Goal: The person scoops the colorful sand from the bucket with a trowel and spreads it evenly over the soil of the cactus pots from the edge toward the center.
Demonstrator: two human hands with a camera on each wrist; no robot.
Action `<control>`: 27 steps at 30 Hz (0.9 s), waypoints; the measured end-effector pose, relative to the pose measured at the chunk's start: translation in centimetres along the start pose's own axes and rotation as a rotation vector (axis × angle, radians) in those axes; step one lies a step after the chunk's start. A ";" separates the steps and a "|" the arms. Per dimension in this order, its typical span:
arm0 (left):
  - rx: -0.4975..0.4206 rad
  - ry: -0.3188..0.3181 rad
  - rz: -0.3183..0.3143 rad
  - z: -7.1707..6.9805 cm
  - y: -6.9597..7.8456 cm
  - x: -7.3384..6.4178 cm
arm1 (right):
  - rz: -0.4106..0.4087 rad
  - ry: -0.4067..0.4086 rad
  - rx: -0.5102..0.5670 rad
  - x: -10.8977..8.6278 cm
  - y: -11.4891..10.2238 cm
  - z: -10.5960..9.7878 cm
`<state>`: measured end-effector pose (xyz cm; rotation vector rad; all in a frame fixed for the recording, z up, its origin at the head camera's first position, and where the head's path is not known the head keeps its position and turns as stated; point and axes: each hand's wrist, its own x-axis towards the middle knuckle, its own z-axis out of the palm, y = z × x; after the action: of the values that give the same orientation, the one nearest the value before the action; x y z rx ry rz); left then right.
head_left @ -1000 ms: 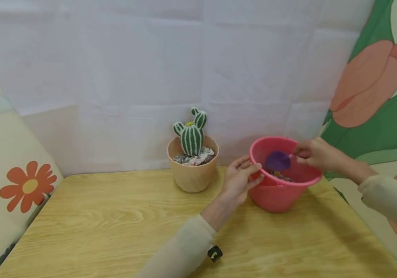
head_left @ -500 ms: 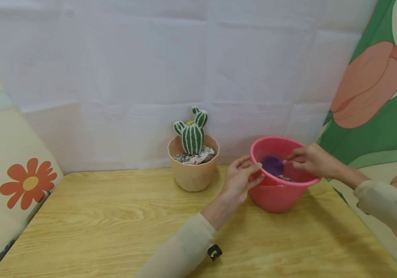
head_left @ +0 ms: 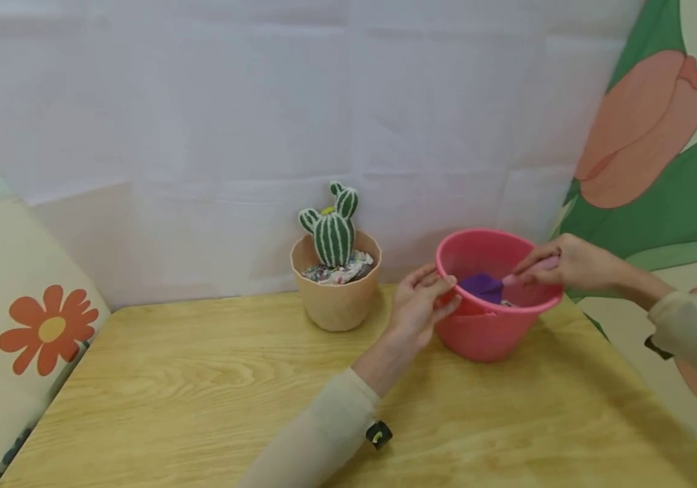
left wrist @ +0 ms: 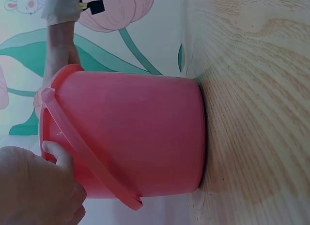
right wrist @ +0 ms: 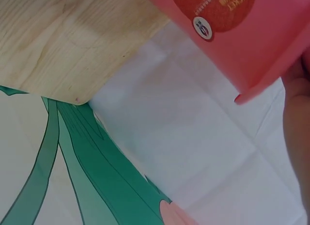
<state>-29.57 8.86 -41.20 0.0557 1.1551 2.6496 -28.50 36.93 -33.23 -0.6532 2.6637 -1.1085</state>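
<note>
A pink bucket [head_left: 482,339] stands upright at the right of the table. My left hand [head_left: 412,305] grips the left side of its rim, thumb over the edge and fingers on the outside. In the left wrist view, the bucket's pink carrying handle [left wrist: 92,157] hangs down along its wall. With my right hand [head_left: 580,264] I hold a toy shovel by its pink handle, above the rim's right side. The shovel's purple blade [head_left: 482,287] slants down into the bucket. A little pale, speckled loose material shows beside the blade; the bucket's bottom is hidden.
Left of the bucket is a peach flowerpot [head_left: 337,301] with a green-and-white toy cactus [head_left: 332,240] and multicoloured bits in it. Wood-grain table [head_left: 202,379] stretches to the left and front. A white cloth [head_left: 232,135] hangs behind; flower-patterned panels flank the table.
My right hand has swung the shovel's blade lower and leftward in the bucket, and the handle now lies flatter, with its end showing. My left hand keeps its hold on the rim.
</note>
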 end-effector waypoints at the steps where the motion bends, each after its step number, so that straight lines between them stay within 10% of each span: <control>1: -0.001 -0.001 0.001 0.0 0.1 0.0 | -0.005 -0.008 -0.011 0.1 -0.1 -0.3; 16: -0.008 -0.014 0.004 0.0 0.2 0.1 | -0.002 -0.076 -0.052 -0.1 0.3 -3.0; 27: -0.005 0.005 0.008 0.2 0.2 -0.1 | 0.002 -0.096 0.442 -1.7 2.6 -3.1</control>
<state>-29.50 8.85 -40.97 0.0522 1.1519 2.6612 -28.91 41.28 -32.89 -0.5957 2.2264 -1.5523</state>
